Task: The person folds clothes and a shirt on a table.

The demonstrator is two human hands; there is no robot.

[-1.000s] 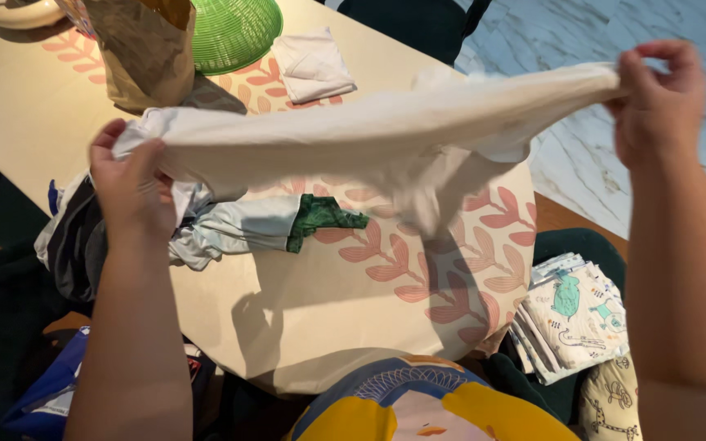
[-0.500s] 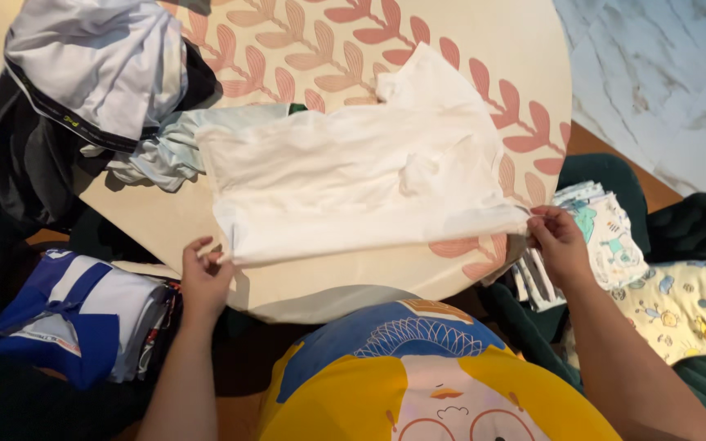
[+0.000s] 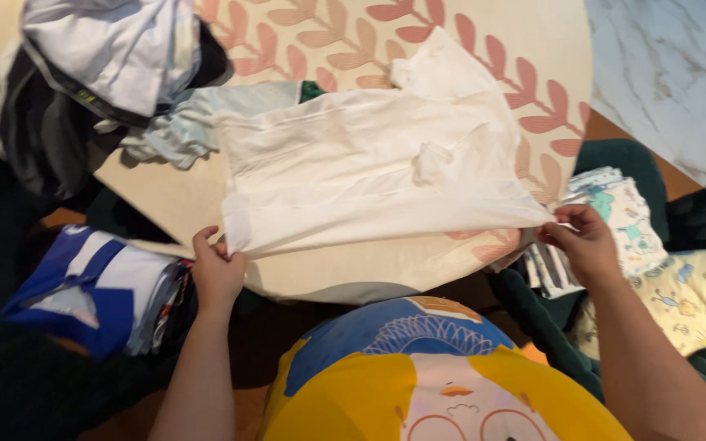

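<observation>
White garment [image 3: 369, 171] lies spread flat on the round tabletop [image 3: 206, 204]. My left hand [image 3: 216, 273] and right hand [image 3: 586, 243] pinch its near corners, fingers clenched. Unsorted clothes pile [image 3: 100, 73] sits beyond, at left.

Soft, warm indoor light, dim at the left edge; slight motion blur, faint shadows, no glare.

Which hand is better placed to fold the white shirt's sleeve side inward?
Probably right: the right hand pinches the white shirt corner below the sleeve; the left hand holds the opposite corner.
</observation>
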